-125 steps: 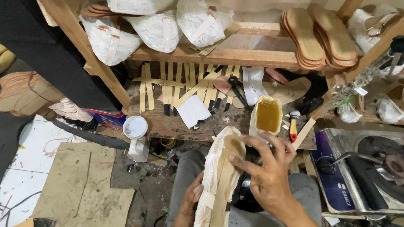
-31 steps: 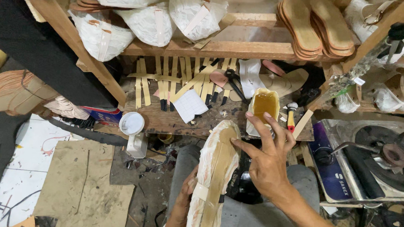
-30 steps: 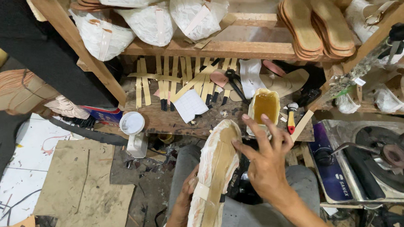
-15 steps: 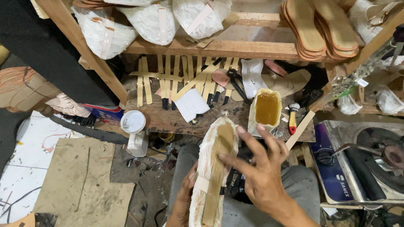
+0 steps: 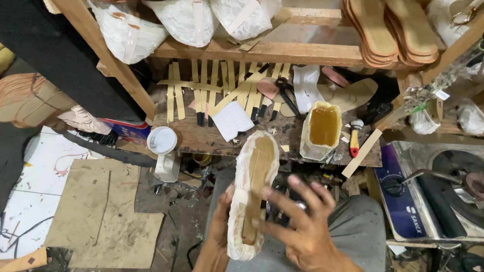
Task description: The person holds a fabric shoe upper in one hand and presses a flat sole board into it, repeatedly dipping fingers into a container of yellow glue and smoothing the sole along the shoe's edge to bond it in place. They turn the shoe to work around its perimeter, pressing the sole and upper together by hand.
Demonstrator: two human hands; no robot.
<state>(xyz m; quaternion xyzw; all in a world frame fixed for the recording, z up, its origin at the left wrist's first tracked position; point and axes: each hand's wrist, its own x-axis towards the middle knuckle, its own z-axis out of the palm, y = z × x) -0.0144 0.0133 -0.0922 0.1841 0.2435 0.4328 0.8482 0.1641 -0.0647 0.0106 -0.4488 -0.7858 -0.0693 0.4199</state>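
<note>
Left hand (image 5: 220, 222) cupping wrapped shoe last (image 5: 252, 193), right hand (image 5: 303, 231) fingers spread on it

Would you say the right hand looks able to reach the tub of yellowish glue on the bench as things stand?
Probably yes. The right hand rests on the wrapped shoe form with fingers spread, holding nothing, and the glue tub stands open just ahead with nothing between them.

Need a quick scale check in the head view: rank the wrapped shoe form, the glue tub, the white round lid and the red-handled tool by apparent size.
1. Wrapped shoe form, though it is nearest the camera.
2. Glue tub.
3. White round lid.
4. Red-handled tool, about as long as the lid is wide, far slimmer.
</note>
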